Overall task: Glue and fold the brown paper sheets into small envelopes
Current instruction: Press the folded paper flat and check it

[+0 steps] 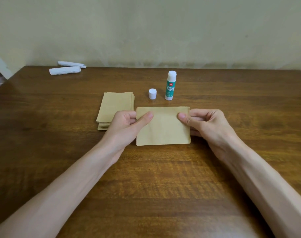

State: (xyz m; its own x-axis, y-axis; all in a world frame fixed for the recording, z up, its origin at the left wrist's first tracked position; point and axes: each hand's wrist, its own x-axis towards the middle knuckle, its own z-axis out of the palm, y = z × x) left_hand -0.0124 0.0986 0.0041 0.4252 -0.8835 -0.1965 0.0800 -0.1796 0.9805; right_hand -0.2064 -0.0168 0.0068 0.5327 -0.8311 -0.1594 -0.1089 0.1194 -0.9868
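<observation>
Nearest to me, the left forearm and the right forearm come in from the bottom corners and converge toward the middle of the wooden table. I count two hands, both on one brown paper piece.

My left hand pinches the piece's left edge, with the thumb on the facing side near the top corner and the fingers curled behind. My right hand pinches the right edge the same way, thumb in front and fingers tucked behind the paper. Both wrists are straight and the palms turn inward toward each other.

The piece is held broadside to me, wider than tall, in the centre of the table. Doubled edges at its lower corners show more than one layer. Its bottom edge is low over the wood, and I cannot tell whether it touches.

Just to the left, partly behind my left hand, lies one stack of brown paper sheets, flat and slightly fanned at its near end.

Beyond the held piece stands one glue stick, upright and uncapped, with its one white cap standing just beside it on the left.

Two white paper rolls lie near the far left edge, side by side, below the pale wall.
</observation>
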